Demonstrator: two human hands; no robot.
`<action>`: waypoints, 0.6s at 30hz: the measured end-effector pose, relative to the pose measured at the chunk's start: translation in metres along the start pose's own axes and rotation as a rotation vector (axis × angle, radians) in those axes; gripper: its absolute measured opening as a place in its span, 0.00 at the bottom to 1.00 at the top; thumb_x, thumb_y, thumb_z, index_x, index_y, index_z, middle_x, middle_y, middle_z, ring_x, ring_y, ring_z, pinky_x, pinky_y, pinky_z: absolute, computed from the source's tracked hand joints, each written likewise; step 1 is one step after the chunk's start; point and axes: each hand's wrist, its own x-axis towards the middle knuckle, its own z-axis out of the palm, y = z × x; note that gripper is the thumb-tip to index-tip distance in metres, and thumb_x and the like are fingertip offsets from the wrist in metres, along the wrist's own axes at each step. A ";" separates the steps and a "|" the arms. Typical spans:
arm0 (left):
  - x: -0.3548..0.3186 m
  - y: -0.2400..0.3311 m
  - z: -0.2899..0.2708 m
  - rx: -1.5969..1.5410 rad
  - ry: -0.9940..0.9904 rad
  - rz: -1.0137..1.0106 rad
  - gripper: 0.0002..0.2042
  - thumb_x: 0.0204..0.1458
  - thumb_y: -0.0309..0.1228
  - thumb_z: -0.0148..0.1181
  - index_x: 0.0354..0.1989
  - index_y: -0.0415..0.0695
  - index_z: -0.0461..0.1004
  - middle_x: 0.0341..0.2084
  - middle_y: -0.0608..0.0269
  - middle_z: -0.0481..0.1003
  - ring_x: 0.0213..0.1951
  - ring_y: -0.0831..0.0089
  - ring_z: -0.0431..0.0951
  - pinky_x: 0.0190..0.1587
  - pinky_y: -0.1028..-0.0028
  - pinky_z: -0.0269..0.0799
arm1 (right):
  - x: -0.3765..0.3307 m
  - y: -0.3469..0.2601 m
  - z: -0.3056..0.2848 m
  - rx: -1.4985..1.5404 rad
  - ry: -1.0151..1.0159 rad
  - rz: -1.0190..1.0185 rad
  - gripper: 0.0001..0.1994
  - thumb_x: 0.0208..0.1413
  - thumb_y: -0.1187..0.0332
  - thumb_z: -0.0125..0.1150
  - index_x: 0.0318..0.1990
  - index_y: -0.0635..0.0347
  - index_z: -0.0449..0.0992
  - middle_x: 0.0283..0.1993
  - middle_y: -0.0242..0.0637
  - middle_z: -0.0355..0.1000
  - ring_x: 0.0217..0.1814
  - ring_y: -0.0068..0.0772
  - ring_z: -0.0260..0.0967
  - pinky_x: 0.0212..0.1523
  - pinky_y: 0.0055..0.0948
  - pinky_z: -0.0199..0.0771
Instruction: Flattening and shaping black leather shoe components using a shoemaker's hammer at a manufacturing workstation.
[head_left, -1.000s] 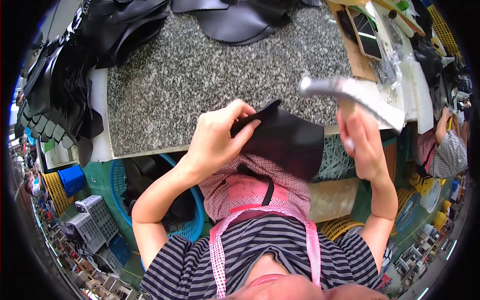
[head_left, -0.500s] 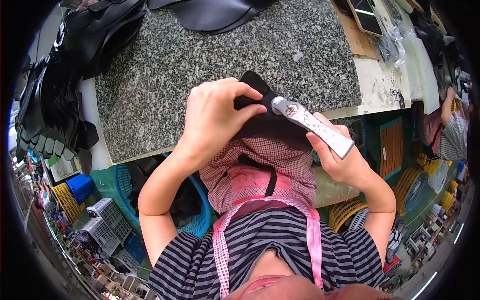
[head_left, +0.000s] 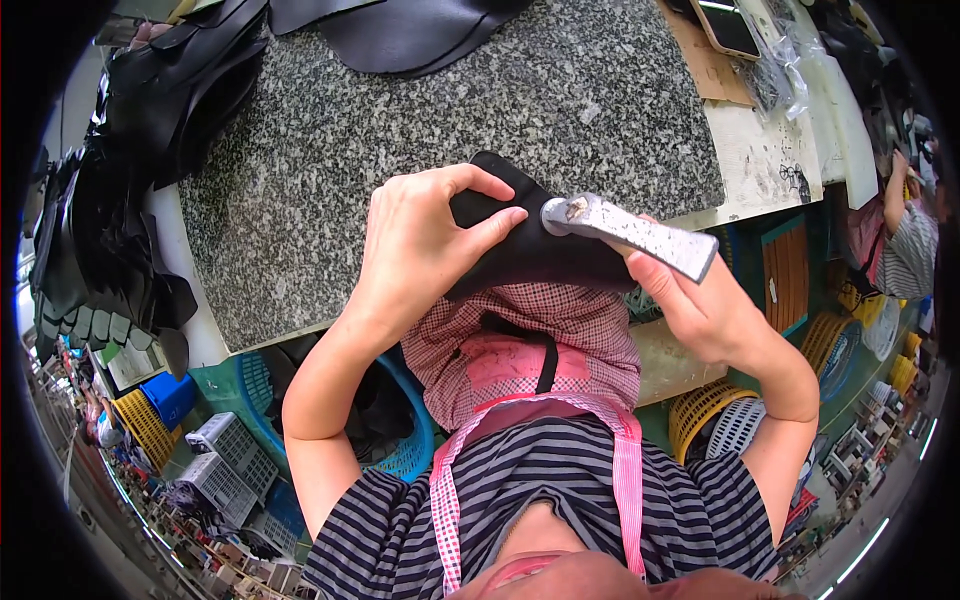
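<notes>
A black leather-like piece (head_left: 500, 262) lies over the near edge of the speckled stone slab (head_left: 390, 120), partly overhanging toward my lap. My left hand (head_left: 415, 230) is closed at its left side, thumb and forefinger curled together on its folded edge. My right hand (head_left: 705, 315) grips a hammer (head_left: 640, 228), whose worn metal head has a round face at one end and a broad flat end at the other. That round face rests on or just over the piece, right of my left fingertips. The hammer's handle is mostly hidden under its head and my fingers.
Stacked black pieces (head_left: 180, 110) hang at the slab's left; more black sheets (head_left: 410, 35) lie at its far edge. A phone (head_left: 727, 28) sits far right beside clear plastic wrap (head_left: 790, 75). Below stand a blue basket (head_left: 415, 445) and a yellow basket (head_left: 690, 415). Another person (head_left: 910, 250) is at right.
The hammer head has turned, its flat end swinging up and right with my right hand. The black piece's tip and my left hand have shifted slightly left, and more of the piece shows.
</notes>
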 end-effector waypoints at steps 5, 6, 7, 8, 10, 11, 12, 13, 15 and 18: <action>-0.002 0.001 -0.003 0.012 -0.018 -0.015 0.12 0.48 0.36 0.75 0.37 0.42 0.85 0.31 0.51 0.84 0.36 0.54 0.85 0.43 0.64 0.79 | 0.008 -0.016 -0.012 -0.124 0.236 -0.158 0.16 0.70 0.66 0.48 0.53 0.70 0.75 0.37 0.56 0.74 0.38 0.61 0.77 0.40 0.40 0.75; -0.001 0.001 -0.003 0.005 -0.023 -0.003 0.12 0.48 0.36 0.75 0.37 0.42 0.85 0.31 0.51 0.84 0.36 0.54 0.85 0.43 0.64 0.79 | 0.007 -0.024 -0.006 -0.037 0.321 -0.100 0.14 0.70 0.68 0.50 0.52 0.70 0.76 0.36 0.57 0.74 0.36 0.62 0.75 0.41 0.41 0.74; -0.001 0.001 -0.002 0.014 -0.023 -0.005 0.12 0.48 0.37 0.74 0.37 0.43 0.85 0.32 0.52 0.84 0.36 0.54 0.85 0.43 0.64 0.79 | 0.009 -0.015 -0.002 -0.036 0.324 -0.102 0.14 0.70 0.68 0.50 0.52 0.70 0.76 0.36 0.57 0.74 0.36 0.62 0.75 0.41 0.41 0.74; -0.002 0.001 -0.002 0.023 -0.022 -0.007 0.12 0.49 0.37 0.74 0.37 0.44 0.85 0.32 0.52 0.84 0.36 0.54 0.85 0.43 0.63 0.79 | 0.012 0.002 0.006 -0.151 0.238 -0.121 0.14 0.70 0.68 0.50 0.51 0.71 0.76 0.36 0.58 0.74 0.36 0.61 0.75 0.41 0.40 0.75; 0.000 0.001 -0.002 0.036 -0.029 -0.007 0.12 0.48 0.36 0.75 0.36 0.42 0.84 0.32 0.54 0.84 0.36 0.58 0.86 0.43 0.66 0.79 | 0.021 0.002 0.001 -0.219 0.107 -0.180 0.15 0.70 0.68 0.49 0.51 0.72 0.76 0.37 0.59 0.75 0.36 0.62 0.75 0.42 0.44 0.75; 0.001 0.002 -0.002 0.051 -0.041 -0.012 0.12 0.47 0.34 0.76 0.36 0.40 0.84 0.32 0.55 0.85 0.36 0.61 0.86 0.44 0.69 0.79 | 0.023 -0.001 -0.005 -0.225 0.109 -0.181 0.15 0.70 0.68 0.49 0.51 0.72 0.76 0.37 0.59 0.75 0.36 0.62 0.75 0.42 0.44 0.75; -0.001 0.001 -0.002 0.052 -0.039 -0.019 0.12 0.47 0.34 0.76 0.36 0.40 0.84 0.32 0.55 0.85 0.36 0.61 0.86 0.44 0.69 0.79 | 0.023 -0.001 -0.008 -0.232 0.174 -0.256 0.15 0.70 0.68 0.49 0.52 0.72 0.75 0.37 0.60 0.75 0.37 0.63 0.75 0.41 0.46 0.75; -0.002 0.001 -0.002 0.062 -0.033 -0.020 0.12 0.47 0.34 0.76 0.36 0.41 0.84 0.32 0.55 0.84 0.36 0.61 0.86 0.44 0.69 0.79 | 0.024 -0.006 -0.009 -0.238 0.238 -0.330 0.15 0.70 0.68 0.49 0.52 0.72 0.74 0.37 0.60 0.75 0.38 0.64 0.75 0.40 0.48 0.74; -0.004 0.000 -0.003 0.074 -0.031 -0.024 0.12 0.47 0.34 0.76 0.36 0.41 0.84 0.32 0.55 0.84 0.36 0.61 0.86 0.43 0.68 0.79 | 0.022 -0.016 -0.002 -0.242 0.270 -0.271 0.13 0.69 0.69 0.49 0.52 0.71 0.70 0.33 0.59 0.75 0.36 0.67 0.74 0.36 0.53 0.72; -0.009 0.002 -0.003 0.100 -0.044 0.022 0.13 0.48 0.34 0.76 0.38 0.40 0.83 0.33 0.56 0.84 0.37 0.61 0.86 0.43 0.68 0.79 | 0.022 -0.004 0.015 -0.278 0.081 -0.170 0.09 0.71 0.68 0.47 0.47 0.67 0.65 0.24 0.56 0.72 0.31 0.67 0.74 0.31 0.55 0.70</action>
